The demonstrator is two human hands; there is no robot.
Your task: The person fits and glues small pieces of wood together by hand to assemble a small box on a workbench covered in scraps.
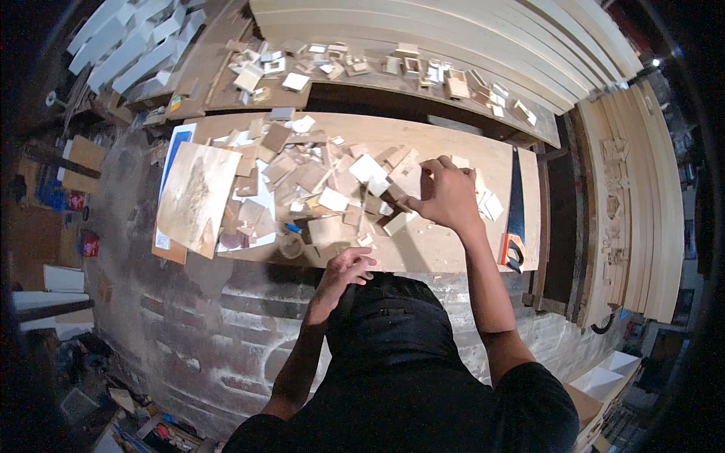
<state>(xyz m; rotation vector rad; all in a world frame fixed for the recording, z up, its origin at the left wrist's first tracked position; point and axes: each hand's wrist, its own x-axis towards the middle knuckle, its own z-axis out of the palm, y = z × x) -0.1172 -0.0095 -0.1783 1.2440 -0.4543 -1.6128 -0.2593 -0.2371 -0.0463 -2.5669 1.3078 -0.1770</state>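
Observation:
Small wooden offcuts (311,175) lie heaped across the plywood worktop (423,260) before me. My right hand (451,195) reaches over the right side of this heap, thumb and fingers spread apart. Its thumb comes close to a small brown block (396,192), and a pale flat wood piece (406,167) lies beside the fingers. I see nothing held there, though the palm side is hidden. At the worktop's near edge, my left hand (346,275) hovers with loosely bent fingers, thumb apart and no object visible in it.
An orange-handled handsaw (514,219) lies at the worktop's right end. A large thin wood sheet (198,198) rests at the left, near a round container (291,245) and a blue object (293,228). Small wooden boxes (457,83) line a shelf behind; long boards (453,34) are stacked beyond.

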